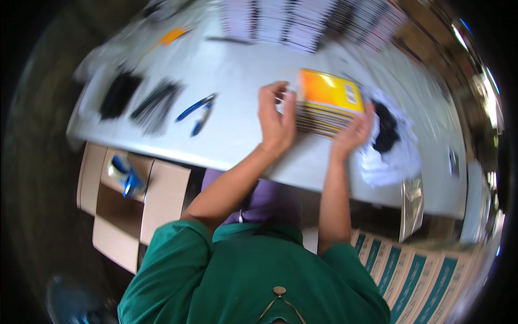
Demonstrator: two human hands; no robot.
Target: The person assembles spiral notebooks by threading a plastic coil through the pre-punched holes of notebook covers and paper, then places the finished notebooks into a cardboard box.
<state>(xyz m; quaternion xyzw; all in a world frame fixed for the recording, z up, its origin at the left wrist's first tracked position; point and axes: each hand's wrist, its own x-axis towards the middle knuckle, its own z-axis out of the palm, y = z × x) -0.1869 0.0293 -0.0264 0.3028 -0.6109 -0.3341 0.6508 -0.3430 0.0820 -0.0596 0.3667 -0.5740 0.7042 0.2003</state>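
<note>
Hands on both ends of a stack of flat packets with a shiny orange-yellow top (328,105), which sits on the pale grey surface (237,81). Left hand (276,119) has its fingers curled round the stack's left edge, and the right hand (353,132) is spread flat against the right end. Just right of the stack there's a crumpled white plastic bag with something black in it (389,141). Blue-handled pliers (197,112) lie further left, past them a pile of black cable ties (156,105). Open cardboard box (132,200) on the floor below.
</note>
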